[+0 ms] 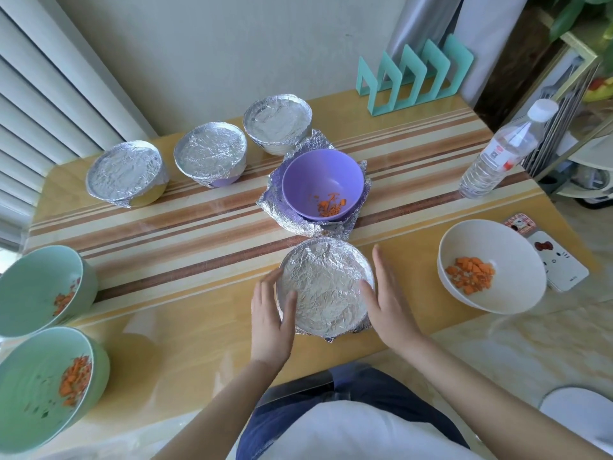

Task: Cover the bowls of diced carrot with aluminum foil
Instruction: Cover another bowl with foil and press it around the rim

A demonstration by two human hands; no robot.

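A foil-covered bowl (326,287) stands near the table's front edge. My left hand (273,313) rests against its left rim with straight fingers, and my right hand (386,300) lies flat along its right side. Behind it, an uncovered purple bowl (321,182) with diced carrot sits on a crumpled foil sheet (278,207). Three foil-covered bowls (126,174) (210,154) (278,121) line the back left. Two green bowls (39,287) (43,386) at the left and a white bowl (491,263) at the right hold carrot, uncovered.
A plastic water bottle (504,151) stands at the right back. A teal rack (414,78) stands against the wall. A phone in a cartoon case (557,260) lies behind the white bowl. The striped wooden table (185,227) ends just before my lap.
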